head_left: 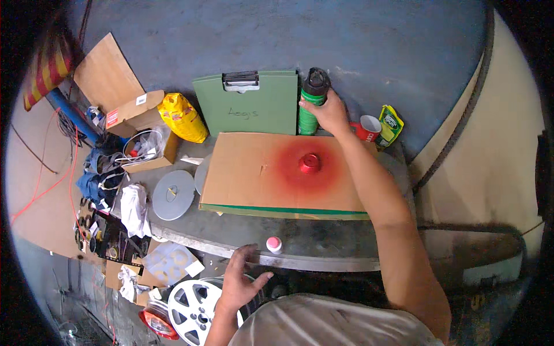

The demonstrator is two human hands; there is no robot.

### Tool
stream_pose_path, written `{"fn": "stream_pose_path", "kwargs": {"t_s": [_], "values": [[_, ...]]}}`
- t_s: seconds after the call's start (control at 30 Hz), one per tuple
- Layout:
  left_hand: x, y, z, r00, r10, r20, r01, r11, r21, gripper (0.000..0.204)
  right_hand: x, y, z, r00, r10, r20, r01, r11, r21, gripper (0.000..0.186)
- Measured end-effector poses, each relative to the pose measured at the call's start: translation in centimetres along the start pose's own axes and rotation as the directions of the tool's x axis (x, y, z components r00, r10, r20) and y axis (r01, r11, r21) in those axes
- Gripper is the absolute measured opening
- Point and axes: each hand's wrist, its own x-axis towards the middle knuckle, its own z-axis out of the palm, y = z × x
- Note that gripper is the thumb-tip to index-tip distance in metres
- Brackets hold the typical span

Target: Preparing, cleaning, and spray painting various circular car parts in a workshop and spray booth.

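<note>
My right hand (330,111) is wrapped round a green bottle with a black top (309,122), which stands upright behind the cardboard box. Nothing is in my left hand (241,282), whose fingers are spread below the table's front edge. Near them a small white bottle with a pink cap (274,245) stands close to that edge. On the flat cardboard box (236,167) sits a small red round cap-like piece (310,162), with a ring of red paint on the cardboard around it. A green clipboard (248,106) leans against the blue wall at the back.
Right of the bottle are a red mug (367,128) and a green-yellow packet (390,124). To the left stand a yellow bag (183,118), an open carton (151,158) with cables, a grey disc (173,195) and a white cloth (134,210). A white wheel (193,311) lies below the table (236,230).
</note>
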Motion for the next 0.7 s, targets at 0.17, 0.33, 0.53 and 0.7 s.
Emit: {"fn": "stream_pose_path", "kwargs": {"t_s": [0.17, 0.33, 0.53, 0.7], "values": [[0.8, 1.1, 0.1, 1.0, -0.018, 0.009, 0.018, 1.0, -0.014, 0.068, 0.8, 0.0, -0.2, 0.998, 0.055, 0.008, -0.053, 0.986, -0.157, 0.063], [1.4, 1.7, 0.0, 1.0, -0.001, -0.001, 0.001, 0.999, 0.045, 0.063, -7.9, -10.5, -0.9, 0.943, -0.323, -0.074, 0.329, 0.94, 0.091, 0.044], [1.9, 1.3, 1.0, 0.998, -0.014, 0.058, 0.002, 0.978, 0.208, 0.056, -22.4, -16.4, -2.7, 0.458, -0.461, 0.76, 0.399, 0.871, 0.288, 0.045], [1.3, 2.3, 0.9, 0.994, -0.093, 0.049, 0.087, 0.99, 0.11, 0.05, -21.0, -16.1, -3.3, 0.329, -0.179, 0.927, 0.242, 0.965, 0.101, 0.043]]}}
